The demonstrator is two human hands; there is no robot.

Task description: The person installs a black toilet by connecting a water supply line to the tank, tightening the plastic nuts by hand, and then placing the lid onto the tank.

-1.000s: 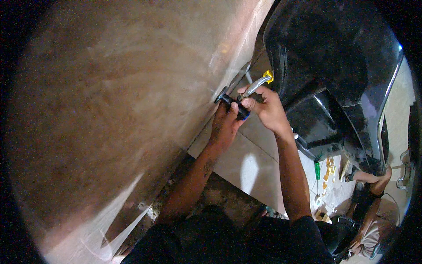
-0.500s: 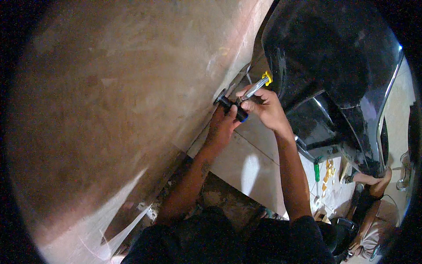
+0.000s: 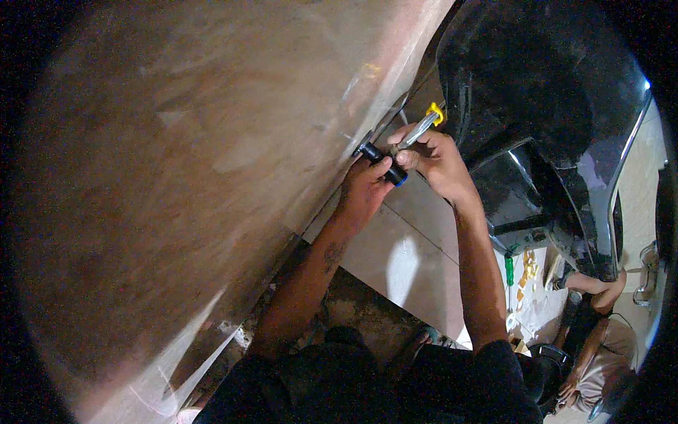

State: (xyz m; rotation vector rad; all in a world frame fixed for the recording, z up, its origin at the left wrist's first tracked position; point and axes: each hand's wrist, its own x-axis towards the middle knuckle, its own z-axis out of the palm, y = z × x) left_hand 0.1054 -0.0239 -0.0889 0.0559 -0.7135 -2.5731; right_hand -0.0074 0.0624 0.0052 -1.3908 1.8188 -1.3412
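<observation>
Near the middle, my left hand is wrapped round a black cylinder with a blue ring; the ring is at its lower right end. The cylinder's other end lies close to the edge of a large brownish panel. Just above and to the right, my right hand pinches a slim silver tool with a yellow end. It slants up to the right, and its lower end meets or lies right beside the cylinder; I cannot tell whether they are joined.
A large glossy black moulded shell stands at the right. Below it, a green-handled tool and yellowish scraps lie on a light sheet. Another person's arm shows at the lower right. Light floor tiles lie beneath my hands.
Both hands, with the black cylinder and silver tool, appear slightly farther right and the tool higher. The black shell has shifted right in the picture too. Both grips stay the same.
</observation>
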